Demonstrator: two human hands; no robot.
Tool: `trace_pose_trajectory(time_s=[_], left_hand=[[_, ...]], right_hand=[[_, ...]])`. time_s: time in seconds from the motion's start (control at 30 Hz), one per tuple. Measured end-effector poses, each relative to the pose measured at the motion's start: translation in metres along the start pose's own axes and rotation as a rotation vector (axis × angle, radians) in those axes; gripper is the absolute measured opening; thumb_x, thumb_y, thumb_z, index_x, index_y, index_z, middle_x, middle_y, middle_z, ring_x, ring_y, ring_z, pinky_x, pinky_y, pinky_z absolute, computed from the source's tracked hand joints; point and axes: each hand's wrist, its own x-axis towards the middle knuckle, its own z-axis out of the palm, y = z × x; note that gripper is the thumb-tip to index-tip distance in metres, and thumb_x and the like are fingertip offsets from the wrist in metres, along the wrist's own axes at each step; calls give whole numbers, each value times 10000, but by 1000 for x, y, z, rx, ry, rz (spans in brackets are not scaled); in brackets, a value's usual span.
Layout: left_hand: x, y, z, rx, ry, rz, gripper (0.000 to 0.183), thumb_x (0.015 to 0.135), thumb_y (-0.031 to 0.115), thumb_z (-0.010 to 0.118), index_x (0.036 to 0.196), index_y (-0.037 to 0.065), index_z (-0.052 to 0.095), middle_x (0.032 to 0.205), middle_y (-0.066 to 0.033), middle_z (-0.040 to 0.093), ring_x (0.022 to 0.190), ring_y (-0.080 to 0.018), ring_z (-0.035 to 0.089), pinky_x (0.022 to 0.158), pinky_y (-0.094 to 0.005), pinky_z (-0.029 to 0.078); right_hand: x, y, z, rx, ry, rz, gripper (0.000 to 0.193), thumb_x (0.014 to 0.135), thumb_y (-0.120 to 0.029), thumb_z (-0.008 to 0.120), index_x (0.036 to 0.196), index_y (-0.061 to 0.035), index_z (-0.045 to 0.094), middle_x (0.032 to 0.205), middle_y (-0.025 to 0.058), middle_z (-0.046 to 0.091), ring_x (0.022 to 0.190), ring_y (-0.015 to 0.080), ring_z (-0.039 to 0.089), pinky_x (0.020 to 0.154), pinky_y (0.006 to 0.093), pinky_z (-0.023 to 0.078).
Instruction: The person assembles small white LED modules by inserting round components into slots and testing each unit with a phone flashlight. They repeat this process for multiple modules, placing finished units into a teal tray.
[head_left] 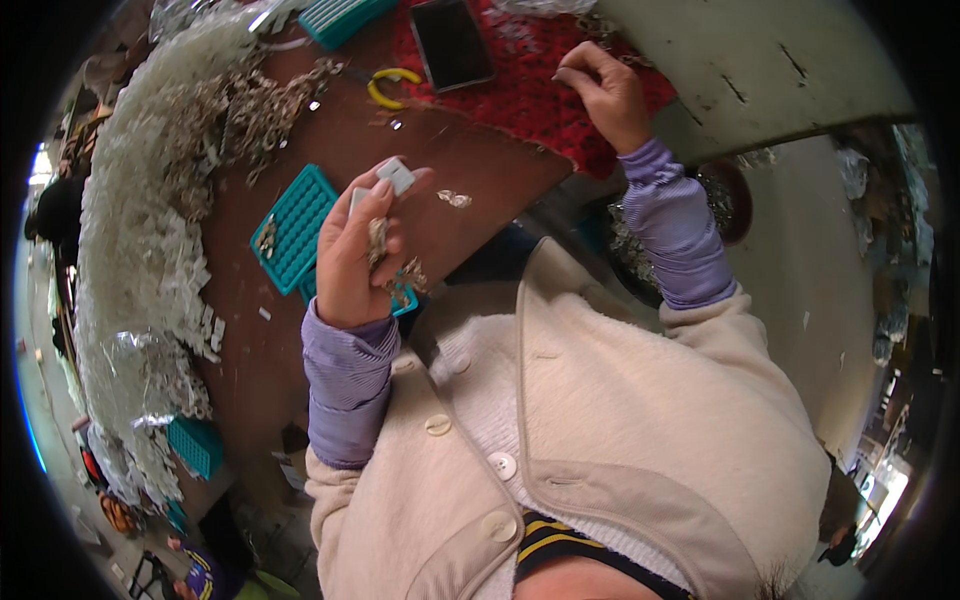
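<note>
My left hand (347,255) is closed, with a small white rectangular card (396,177) between thumb and fingers. Shiny metal jewelry pieces (377,243) are tucked lower in the same hand, and more dangle beneath it. Close by it lies a teal grid tray (297,228) with one metal piece on it. My right hand (607,95) is raised over the red cloth (520,97), thumb and forefinger pinched together. Whatever is between those fingertips, if anything, is too small to name. A small clear-wrapped piece (454,199) rests on the brown tabletop between my hands.
Yellow-handled pliers (392,88) and a dark phone-like device (452,45) lie at the far side. A heap of metal chains (262,110) and a long pile of clear packets (140,210) cover the left. A round tub of shiny pieces (722,200) stands below the table's right edge.
</note>
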Motion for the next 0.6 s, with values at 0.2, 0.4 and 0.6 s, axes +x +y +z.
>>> trace_pose_trajectory(time_s=[0.2,0.4,0.6], left_hand=[[-9,-3,-1,117,-9,72,316,1050,145,674,1327,8,612,1144,-157,754,556,29,460,403,-136,297],[-25,5,-17,159,-57,97,253,984,87,756,1227,39,705,951,-7,735,631,-4,556,472,-151,350],[-41,-2,-20,94,-30,247,267,1008,94,714,1267,29,691,926,1,714,601,0,518,465,-166,323]], right_hand=[[-30,-85,46,315,-284,66,32,970,-5,695,1001,-12,690,904,32,713,875,93,676,797,264,550],[-42,-144,96,640,-375,95,75,991,14,689,1066,10,692,1018,37,700,940,80,665,856,253,559],[-53,-156,99,684,-416,166,40,989,-14,713,1008,14,691,1014,44,699,912,75,644,822,237,534]])
